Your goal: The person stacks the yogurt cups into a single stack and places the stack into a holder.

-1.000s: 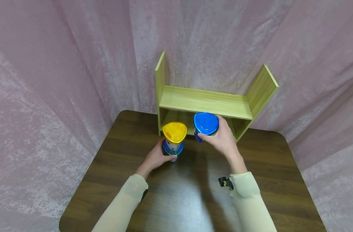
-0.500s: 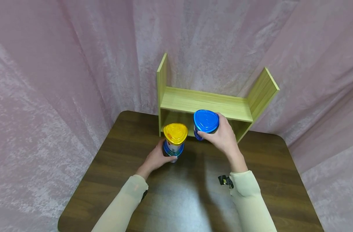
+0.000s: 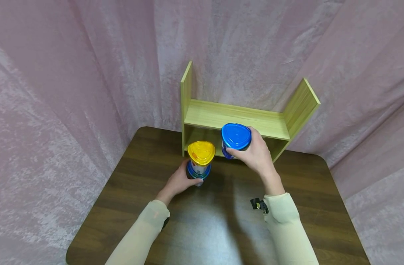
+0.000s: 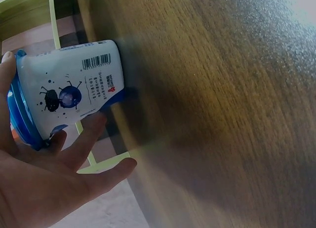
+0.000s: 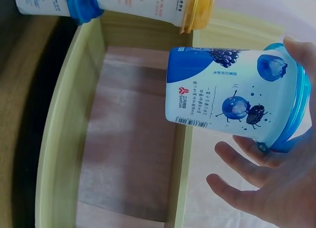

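Note:
My left hand (image 3: 178, 181) grips a white yogurt cup with a blue lid (image 4: 74, 80), printed with berry figures, around its lid. A second yogurt cup with a yellow lid (image 3: 201, 152) sits upright on top of that one, so most of the lower lid is hidden from above. To the right, my right hand (image 3: 257, 156) holds another blue-lidded yogurt cup (image 5: 222, 92) between thumb and fingers near the lid. This cup is raised in front of the shelf, and its underside is apart from the stack in the right wrist view.
A pale wooden shelf (image 3: 235, 113) with two upright side panels stands at the back of the dark wooden table (image 3: 122, 206). Behind it hang pink curtains (image 3: 241, 48). A small black device (image 3: 259, 204) is at my right wrist.
My right hand has lifted its blue-lidded yogurt cup slightly. The left hand and the stacked cups stay almost in place, while the head view has shifted a little.

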`<act>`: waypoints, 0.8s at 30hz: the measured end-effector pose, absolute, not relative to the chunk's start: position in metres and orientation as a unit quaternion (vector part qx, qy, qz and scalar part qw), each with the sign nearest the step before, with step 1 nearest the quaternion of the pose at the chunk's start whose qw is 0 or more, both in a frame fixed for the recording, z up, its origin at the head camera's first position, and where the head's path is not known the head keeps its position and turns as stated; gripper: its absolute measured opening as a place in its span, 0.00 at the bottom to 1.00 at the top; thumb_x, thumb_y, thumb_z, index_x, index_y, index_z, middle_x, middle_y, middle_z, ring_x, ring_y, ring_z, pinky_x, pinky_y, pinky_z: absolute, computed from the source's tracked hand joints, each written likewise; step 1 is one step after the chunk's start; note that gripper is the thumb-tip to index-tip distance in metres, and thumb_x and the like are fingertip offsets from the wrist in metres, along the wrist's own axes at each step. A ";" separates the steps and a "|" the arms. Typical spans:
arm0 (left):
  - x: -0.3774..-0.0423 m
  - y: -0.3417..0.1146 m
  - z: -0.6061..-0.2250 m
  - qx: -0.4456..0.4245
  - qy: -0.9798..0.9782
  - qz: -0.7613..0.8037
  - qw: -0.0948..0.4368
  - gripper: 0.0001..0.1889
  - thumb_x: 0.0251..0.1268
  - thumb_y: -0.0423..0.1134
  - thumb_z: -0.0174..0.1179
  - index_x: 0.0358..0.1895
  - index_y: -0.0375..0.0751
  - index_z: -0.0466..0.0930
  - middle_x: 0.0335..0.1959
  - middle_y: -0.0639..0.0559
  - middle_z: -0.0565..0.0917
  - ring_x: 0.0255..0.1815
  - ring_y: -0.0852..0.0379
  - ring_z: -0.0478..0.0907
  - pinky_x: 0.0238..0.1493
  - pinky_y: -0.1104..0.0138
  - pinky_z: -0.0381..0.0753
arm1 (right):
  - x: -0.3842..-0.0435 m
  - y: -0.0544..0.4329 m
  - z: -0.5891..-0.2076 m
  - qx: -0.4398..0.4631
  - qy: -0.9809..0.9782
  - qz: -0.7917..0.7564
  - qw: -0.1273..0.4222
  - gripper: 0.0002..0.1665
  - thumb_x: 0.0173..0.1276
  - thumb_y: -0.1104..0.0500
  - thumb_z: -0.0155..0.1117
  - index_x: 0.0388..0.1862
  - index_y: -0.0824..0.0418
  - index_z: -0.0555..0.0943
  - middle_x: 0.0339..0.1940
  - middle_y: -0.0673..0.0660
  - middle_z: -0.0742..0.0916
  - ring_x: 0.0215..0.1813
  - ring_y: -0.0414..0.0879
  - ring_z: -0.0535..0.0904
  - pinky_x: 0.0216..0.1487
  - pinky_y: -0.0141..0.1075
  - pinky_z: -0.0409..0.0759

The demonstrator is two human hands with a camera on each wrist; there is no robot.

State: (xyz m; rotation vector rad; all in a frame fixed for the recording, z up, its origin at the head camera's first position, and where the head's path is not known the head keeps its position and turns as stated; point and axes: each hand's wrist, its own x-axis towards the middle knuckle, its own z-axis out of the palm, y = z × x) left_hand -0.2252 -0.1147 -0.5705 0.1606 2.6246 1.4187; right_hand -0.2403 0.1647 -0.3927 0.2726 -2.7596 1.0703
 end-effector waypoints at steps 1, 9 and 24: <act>-0.225 -0.115 -0.570 0.053 0.876 0.473 0.078 0.54 0.52 0.61 0.75 0.79 0.53 0.52 0.72 0.46 0.69 0.69 0.42 0.70 0.69 0.40 0.66 | -0.240 0.164 -0.392 0.091 -0.925 0.358 0.084 0.62 0.51 0.34 0.79 0.76 0.62 0.61 0.68 0.64 0.75 0.63 0.62 0.74 0.60 0.60 0.77; -0.226 -0.115 -0.571 0.050 0.878 0.470 0.079 0.54 0.53 0.61 0.75 0.79 0.53 0.51 0.72 0.46 0.69 0.69 0.42 0.70 0.68 0.39 0.67 | -0.241 0.163 -0.386 0.094 -0.928 0.352 0.081 0.62 0.51 0.34 0.79 0.76 0.62 0.62 0.67 0.64 0.75 0.63 0.62 0.75 0.60 0.60 0.76; -0.226 -0.117 -0.570 0.048 0.878 0.470 0.080 0.54 0.52 0.61 0.75 0.78 0.54 0.52 0.72 0.46 0.69 0.69 0.43 0.70 0.68 0.40 0.66 | -0.242 0.160 -0.376 0.106 -0.926 0.350 0.089 0.61 0.52 0.34 0.78 0.75 0.63 0.63 0.67 0.64 0.76 0.63 0.62 0.75 0.60 0.60 0.77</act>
